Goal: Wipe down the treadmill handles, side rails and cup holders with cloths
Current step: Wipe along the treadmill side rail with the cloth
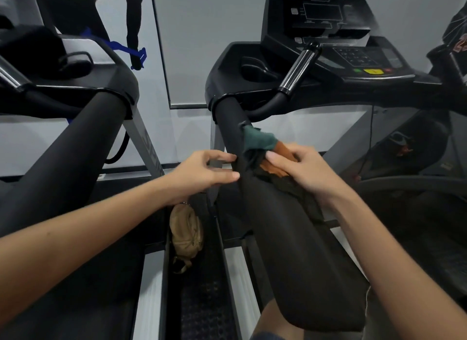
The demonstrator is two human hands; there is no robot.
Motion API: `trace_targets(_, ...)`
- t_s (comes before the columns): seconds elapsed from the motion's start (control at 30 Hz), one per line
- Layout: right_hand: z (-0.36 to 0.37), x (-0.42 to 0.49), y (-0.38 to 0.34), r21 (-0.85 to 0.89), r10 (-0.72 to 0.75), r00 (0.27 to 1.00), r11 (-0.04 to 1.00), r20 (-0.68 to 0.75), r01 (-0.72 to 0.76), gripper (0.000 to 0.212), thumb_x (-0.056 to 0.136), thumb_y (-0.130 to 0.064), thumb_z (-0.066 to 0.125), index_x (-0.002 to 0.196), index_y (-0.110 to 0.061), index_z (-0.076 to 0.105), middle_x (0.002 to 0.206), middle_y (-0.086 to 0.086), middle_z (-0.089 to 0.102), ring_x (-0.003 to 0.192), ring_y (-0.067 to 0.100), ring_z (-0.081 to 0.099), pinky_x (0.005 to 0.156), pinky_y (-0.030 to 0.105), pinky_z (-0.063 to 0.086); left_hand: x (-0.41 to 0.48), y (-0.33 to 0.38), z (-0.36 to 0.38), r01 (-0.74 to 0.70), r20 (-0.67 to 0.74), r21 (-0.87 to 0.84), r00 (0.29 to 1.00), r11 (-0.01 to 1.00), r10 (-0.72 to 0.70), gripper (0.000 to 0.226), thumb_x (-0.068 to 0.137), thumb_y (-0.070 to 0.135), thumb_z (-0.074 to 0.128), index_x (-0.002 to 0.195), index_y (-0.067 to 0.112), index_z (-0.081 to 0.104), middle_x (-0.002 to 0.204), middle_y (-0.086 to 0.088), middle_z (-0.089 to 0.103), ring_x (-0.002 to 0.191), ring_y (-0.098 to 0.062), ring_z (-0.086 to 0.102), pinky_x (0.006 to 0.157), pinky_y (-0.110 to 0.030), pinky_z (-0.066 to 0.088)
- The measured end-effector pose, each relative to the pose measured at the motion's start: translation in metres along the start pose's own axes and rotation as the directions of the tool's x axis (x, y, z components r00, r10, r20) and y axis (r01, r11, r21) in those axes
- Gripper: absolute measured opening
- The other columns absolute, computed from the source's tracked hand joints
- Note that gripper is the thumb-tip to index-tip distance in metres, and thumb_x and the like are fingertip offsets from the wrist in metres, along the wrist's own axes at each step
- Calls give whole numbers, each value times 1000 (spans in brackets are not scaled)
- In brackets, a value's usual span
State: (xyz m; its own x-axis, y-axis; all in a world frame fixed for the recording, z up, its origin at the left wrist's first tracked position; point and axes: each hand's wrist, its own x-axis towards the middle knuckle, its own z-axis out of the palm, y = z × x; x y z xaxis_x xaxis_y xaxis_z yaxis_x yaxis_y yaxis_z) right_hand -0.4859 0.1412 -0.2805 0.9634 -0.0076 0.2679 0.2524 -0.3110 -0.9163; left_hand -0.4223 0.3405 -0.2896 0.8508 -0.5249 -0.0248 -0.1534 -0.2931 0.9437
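Rail [298,251] beneath cloths [260,142] in right hand [310,172], left hand [202,172] alongside

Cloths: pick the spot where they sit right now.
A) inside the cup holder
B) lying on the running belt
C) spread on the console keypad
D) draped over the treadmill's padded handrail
D: the cloths, green, orange and dark, lie bunched over the padded handrail, where the right hand holds them.
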Motion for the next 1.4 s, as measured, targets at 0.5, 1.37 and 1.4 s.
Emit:
trace_targets(0.5, -19, 30, -1, 296, 42, 998, 955, -48, -26, 26, 95, -6, 43, 102, -22, 63, 98, 1, 63, 91, 14, 60, 86, 26, 51, -11, 12, 14, -242, 89, 264, 970, 934, 226, 76, 65, 50, 70, 135, 41, 40, 147, 12, 26, 132, -1, 29, 107, -21, 27)
trace_targets(1.37, 8, -26, 22, 344, 191, 979, 926, -68, -156, 26, 95, -10, 45, 84, -15, 68, 75, 0, 73, 80, 19, 67, 75, 34, 53, -5, 16, 53, -147, -144, 337, 968, 930, 205, 57, 92, 32, 53, 144, 17, 34, 151, -6, 15, 142, -16, 18, 113, -20, 11)
trace_targets(1.4, 7, -26, 23, 358, 195, 980, 919, -42, -168, 25, 96, -12, 45, 88, -17, 69, 79, 0, 73, 82, 18, 67, 75, 32, 53, 5, 17, 49, -145, -167, 342, 963, 928, 212, 55, 92, 31, 54, 142, 15, 38, 149, -7, 21, 140, -18, 24, 113, -22, 15)
